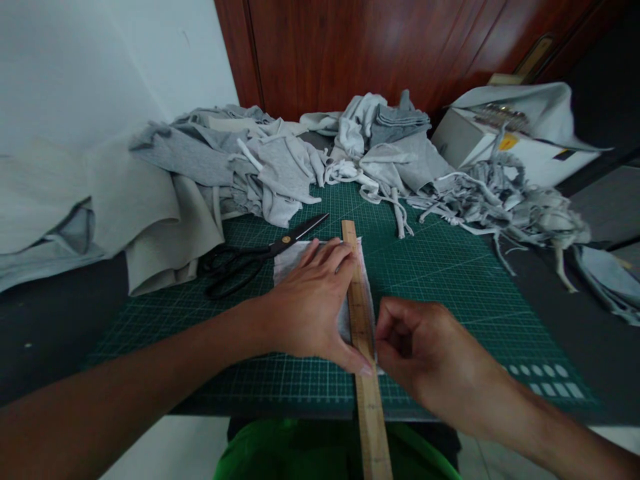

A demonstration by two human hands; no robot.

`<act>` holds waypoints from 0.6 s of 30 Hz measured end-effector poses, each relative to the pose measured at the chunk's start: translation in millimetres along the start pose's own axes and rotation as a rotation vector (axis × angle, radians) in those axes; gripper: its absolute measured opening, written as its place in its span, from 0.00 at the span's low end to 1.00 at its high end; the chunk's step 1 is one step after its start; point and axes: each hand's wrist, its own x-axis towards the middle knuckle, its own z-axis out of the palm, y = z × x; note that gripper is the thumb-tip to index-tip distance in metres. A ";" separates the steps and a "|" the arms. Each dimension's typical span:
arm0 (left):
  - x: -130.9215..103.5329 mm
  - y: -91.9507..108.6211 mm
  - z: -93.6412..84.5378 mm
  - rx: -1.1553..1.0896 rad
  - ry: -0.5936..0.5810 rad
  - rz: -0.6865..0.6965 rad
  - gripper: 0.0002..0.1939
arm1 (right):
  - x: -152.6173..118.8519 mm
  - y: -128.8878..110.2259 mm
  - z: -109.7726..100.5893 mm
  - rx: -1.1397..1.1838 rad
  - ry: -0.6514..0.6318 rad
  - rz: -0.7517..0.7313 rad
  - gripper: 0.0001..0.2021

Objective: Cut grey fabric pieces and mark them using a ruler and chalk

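Observation:
A small piece of light grey cloth (pixel 289 259) lies flat on the green cutting mat (pixel 425 260), partly hidden by my left hand (pixel 313 310). That hand rests on it with fingers stretched, its fingertips and thumb pressing a wooden ruler (pixel 361 317) down along the cloth's right side. The ruler runs lengthwise and sticks out past the table's front edge. Beside the ruler, my right hand (pixel 433 347) is closed in a pinch at the cloth's right edge; what its fingers hold is hidden. Black-handled scissors (pixel 286 240) lie at the cloth's upper left, blades pointing away.
Heaps of grey fabric (pixel 280 160) line the back of the mat. Folded beige-grey cloth (pixel 130 200) lies at the left. Tangled fabric strips (pixel 515 193) are piled at the right, before a white box (pixel 465 137). A brown wooden door (pixel 340 53) stands behind.

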 end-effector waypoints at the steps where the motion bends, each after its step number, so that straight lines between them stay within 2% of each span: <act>1: 0.0 -0.3 0.2 -0.001 0.001 0.001 0.70 | -0.1 0.4 0.7 -0.012 -0.004 0.001 0.08; 6: 0.8 0.2 0.5 0.008 0.007 0.002 0.69 | 1.9 0.0 1.7 -0.015 -0.031 0.007 0.08; 10: 1.4 0.7 0.1 -0.007 0.002 -0.004 0.69 | 24.0 2.3 -4.7 -0.022 -0.005 0.006 0.07; 14: 0.1 0.0 0.6 0.002 -0.003 0.001 0.68 | 56.5 5.9 -18.5 -0.026 0.184 0.031 0.06; 15: -0.3 -0.1 0.9 0.004 -0.003 0.000 0.68 | 59.7 5.9 -21.5 -0.011 0.198 0.048 0.06; 18: -0.8 -0.2 1.4 0.008 -0.006 -0.006 0.68 | 50.3 3.2 -25.0 0.090 0.126 0.027 0.04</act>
